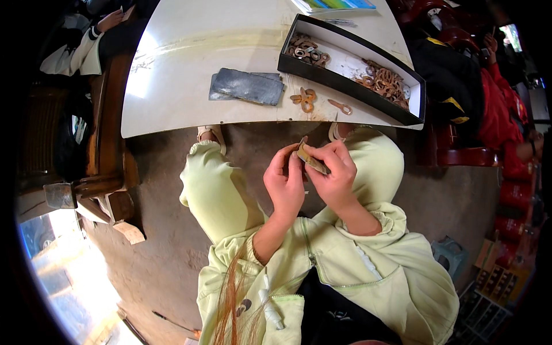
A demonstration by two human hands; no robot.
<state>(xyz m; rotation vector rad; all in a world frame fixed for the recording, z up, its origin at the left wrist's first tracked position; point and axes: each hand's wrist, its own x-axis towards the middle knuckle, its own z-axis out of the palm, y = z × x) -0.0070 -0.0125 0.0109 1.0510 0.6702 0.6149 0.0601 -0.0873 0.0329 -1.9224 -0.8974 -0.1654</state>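
Note:
My hands meet over my lap, just off the table's near edge. My right hand is closed on a folded brownish piece of sandpaper, pinched between thumb and fingers. Against it my left hand is closed, thumb and fingertips pressed together; whatever small thing they hold is mostly hidden. On the table beyond lie several rusty ringed metal pieces in a small pile. Beside them is a single rusty piece with a ring and a pointed end. Dark grey abrasive sheets are stacked to their left.
A long black-edged box on the table holds many more rusty ringed pieces. Behind it lies a colourful booklet. A wooden bench stands at left. Other people sit at both sides, one with a red sleeve at right.

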